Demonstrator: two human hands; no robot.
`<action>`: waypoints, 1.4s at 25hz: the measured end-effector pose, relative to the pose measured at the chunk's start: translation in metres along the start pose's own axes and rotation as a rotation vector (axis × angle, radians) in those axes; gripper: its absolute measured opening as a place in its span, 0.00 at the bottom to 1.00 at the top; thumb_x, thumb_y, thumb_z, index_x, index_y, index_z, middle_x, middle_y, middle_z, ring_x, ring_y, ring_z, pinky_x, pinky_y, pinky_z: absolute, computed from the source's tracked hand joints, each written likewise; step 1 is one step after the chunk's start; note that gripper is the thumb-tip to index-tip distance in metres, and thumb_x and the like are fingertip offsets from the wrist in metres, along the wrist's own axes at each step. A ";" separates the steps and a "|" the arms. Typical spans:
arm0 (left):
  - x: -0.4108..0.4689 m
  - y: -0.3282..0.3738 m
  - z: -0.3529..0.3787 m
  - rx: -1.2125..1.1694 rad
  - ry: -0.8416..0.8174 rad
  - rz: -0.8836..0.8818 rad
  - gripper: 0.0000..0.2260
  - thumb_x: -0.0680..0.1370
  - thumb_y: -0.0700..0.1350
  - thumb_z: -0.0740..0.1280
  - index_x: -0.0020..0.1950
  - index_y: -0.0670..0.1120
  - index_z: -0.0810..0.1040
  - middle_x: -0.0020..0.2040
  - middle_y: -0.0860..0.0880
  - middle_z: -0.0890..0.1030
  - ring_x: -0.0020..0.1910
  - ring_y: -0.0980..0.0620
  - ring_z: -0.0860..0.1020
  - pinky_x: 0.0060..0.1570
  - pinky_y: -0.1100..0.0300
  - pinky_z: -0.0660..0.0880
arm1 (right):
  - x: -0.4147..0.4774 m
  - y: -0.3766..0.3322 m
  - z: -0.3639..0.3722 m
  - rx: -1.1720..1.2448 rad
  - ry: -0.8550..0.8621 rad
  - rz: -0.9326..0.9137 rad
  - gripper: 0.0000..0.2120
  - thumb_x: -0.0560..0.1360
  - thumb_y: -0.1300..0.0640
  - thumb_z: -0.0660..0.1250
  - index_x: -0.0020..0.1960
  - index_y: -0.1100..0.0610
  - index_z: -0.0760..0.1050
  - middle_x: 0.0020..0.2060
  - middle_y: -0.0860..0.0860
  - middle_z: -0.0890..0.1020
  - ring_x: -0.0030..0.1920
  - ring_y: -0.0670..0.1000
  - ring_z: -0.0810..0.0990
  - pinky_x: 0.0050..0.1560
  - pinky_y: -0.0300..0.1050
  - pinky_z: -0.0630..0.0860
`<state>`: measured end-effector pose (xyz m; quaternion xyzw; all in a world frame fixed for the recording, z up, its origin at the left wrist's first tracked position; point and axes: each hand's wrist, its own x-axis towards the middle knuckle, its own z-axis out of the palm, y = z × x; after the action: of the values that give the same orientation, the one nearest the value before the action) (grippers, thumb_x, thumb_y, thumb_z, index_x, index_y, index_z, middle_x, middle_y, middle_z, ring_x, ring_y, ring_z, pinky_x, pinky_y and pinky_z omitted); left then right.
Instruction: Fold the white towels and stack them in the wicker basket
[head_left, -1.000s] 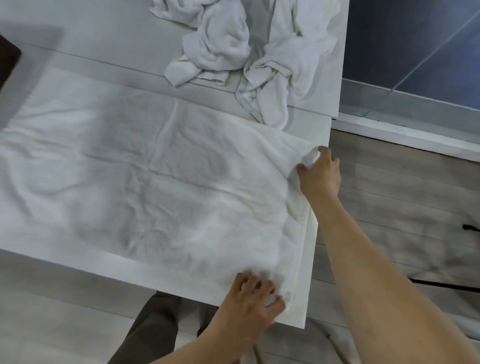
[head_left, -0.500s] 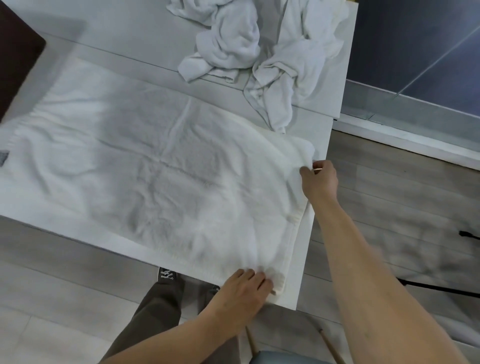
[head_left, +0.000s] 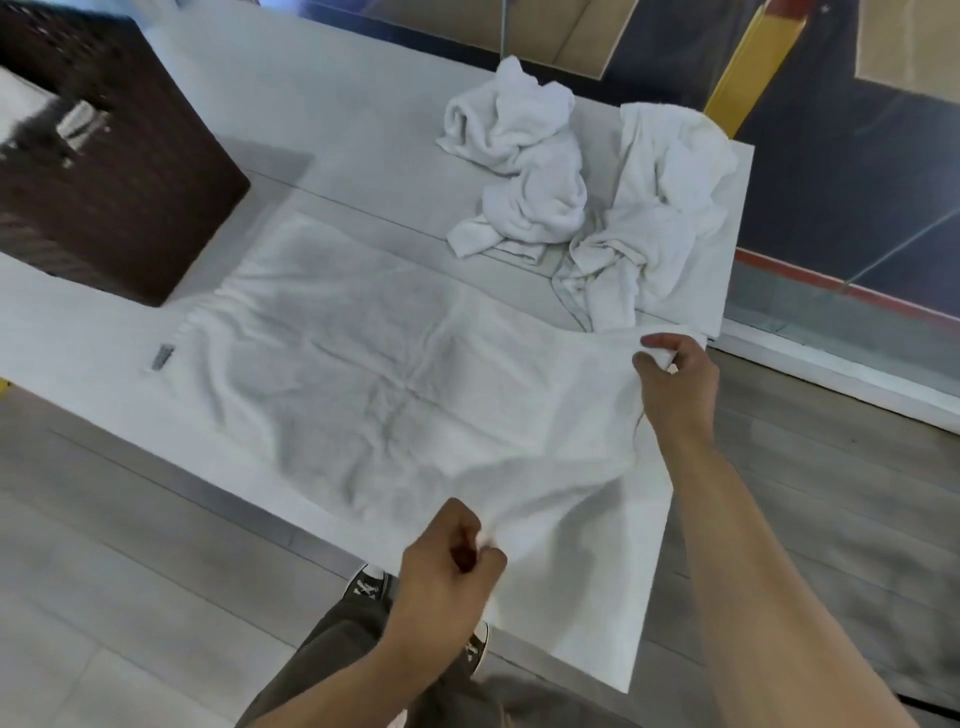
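A large white towel (head_left: 374, 374) lies spread across the white table (head_left: 322, 114). My left hand (head_left: 447, 561) pinches its near right corner, lifted off the table at the front edge. My right hand (head_left: 675, 379) pinches the far right corner, also raised, so the towel's right end hangs between both hands. A dark brown wicker basket (head_left: 114, 171) stands on the table at the far left, with something white inside. Two crumpled white towels (head_left: 524, 171) (head_left: 660, 213) lie heaped at the back right of the table.
The table's right edge (head_left: 649, 613) runs close beside my right arm, with wooden floor beyond it. A small grey tag (head_left: 162, 357) sticks out at the towel's left end. My legs and shoes (head_left: 371, 584) stand at the table's front edge.
Both hands have closed on the towel's right corners and lifted them off the table. The view has swung up and left, bringing the basket into sight.
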<state>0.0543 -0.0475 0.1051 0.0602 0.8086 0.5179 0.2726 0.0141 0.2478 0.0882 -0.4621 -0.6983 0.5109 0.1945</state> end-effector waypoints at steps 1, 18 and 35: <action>0.007 0.005 -0.014 -0.018 0.044 -0.018 0.10 0.74 0.38 0.68 0.38 0.47 0.68 0.27 0.51 0.65 0.29 0.52 0.62 0.30 0.61 0.62 | 0.001 -0.014 0.009 -0.002 -0.003 -0.036 0.08 0.78 0.59 0.67 0.56 0.53 0.80 0.44 0.44 0.79 0.39 0.43 0.77 0.37 0.33 0.73; 0.105 -0.004 -0.278 -0.217 0.104 -0.082 0.09 0.84 0.46 0.60 0.50 0.45 0.78 0.39 0.43 0.84 0.38 0.45 0.85 0.47 0.42 0.81 | -0.006 -0.186 0.262 -0.155 0.101 -0.219 0.10 0.78 0.53 0.67 0.56 0.55 0.81 0.46 0.51 0.86 0.48 0.53 0.84 0.58 0.52 0.79; 0.210 -0.075 -0.418 -0.143 0.306 -0.242 0.09 0.82 0.42 0.63 0.43 0.42 0.77 0.36 0.45 0.82 0.32 0.47 0.83 0.41 0.49 0.81 | -0.006 -0.234 0.500 -0.220 0.021 -0.278 0.09 0.78 0.57 0.67 0.53 0.60 0.83 0.40 0.49 0.82 0.42 0.46 0.77 0.46 0.31 0.67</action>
<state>-0.3189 -0.3381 0.0921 -0.1363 0.8030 0.5406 0.2104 -0.4594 -0.0361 0.0976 -0.3851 -0.8049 0.3949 0.2189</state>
